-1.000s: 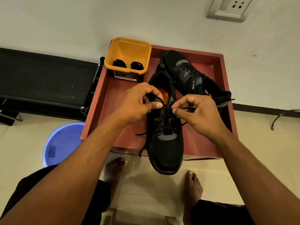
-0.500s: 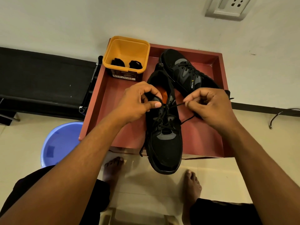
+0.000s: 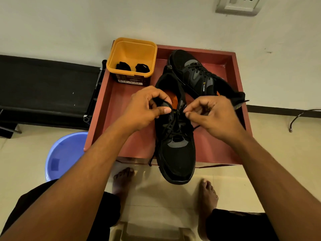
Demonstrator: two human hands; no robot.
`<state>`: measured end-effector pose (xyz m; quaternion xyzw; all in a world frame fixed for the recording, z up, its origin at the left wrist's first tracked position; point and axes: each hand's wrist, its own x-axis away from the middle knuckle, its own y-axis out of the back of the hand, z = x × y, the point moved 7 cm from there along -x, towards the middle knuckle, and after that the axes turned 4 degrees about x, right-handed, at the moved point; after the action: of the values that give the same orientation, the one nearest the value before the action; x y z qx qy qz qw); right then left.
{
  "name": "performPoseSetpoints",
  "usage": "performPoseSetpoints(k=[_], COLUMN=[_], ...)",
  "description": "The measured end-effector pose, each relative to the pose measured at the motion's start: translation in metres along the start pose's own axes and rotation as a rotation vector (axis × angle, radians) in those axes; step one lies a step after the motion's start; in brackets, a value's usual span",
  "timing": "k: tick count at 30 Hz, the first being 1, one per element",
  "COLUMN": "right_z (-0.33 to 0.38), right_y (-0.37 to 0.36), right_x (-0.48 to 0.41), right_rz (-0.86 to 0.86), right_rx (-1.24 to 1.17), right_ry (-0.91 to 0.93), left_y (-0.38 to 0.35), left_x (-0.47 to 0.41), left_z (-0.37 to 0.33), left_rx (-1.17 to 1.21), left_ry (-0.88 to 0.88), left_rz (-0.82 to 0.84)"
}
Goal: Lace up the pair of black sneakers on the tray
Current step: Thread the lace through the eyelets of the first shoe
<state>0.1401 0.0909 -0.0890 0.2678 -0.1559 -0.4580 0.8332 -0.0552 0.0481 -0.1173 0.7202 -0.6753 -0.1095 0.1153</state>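
A black sneaker (image 3: 177, 159) lies lengthwise on the red tray (image 3: 121, 105), its toe hanging over the tray's near edge, its orange insole showing. My left hand (image 3: 145, 108) grips the left side of its collar near the top eyelets. My right hand (image 3: 213, 115) pinches the black lace beside the tongue, at the top right eyelets. A loose lace end (image 3: 150, 161) dangles off the near edge on the left. The second black sneaker (image 3: 198, 75) lies at the tray's back right, laced.
A yellow tub (image 3: 132, 56) with two black bundles inside stands at the tray's back left. A blue basin (image 3: 64, 157) sits on the floor to the left, beside a black bench (image 3: 45, 87). My bare feet stand below the tray. A wall socket is above.
My right hand, which had pulled the lace out to the right, has come back in to the top eyelets. My left hand has stayed on the collar.
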Motion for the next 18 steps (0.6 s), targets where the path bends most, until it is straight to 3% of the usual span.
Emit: performPoseSetpoints(k=[3,7,12,18], right_z=[-0.008,0.003,-0.004,0.001], right_y=[0.025,0.001,0.024,-0.002], right_x=[-0.005,0.003,-0.003,0.002], right_rz=[-0.09,0.03,-0.085,0.002], right_rx=[0.007,-0.062,0.011,-0.042], right_ry=[-0.011,0.003,0.022,0.002], left_y=[0.001,0.0,0.001,0.001], left_x=[0.0,-0.001,-0.001,-0.001], left_z=[0.001,0.002,0.002,0.001], left_rx=[0.0,-0.016,-0.009,-0.026], left_ry=[0.0,-0.006,0.003,-0.004], left_rz=[-0.002,0.0,-0.002,-0.003])
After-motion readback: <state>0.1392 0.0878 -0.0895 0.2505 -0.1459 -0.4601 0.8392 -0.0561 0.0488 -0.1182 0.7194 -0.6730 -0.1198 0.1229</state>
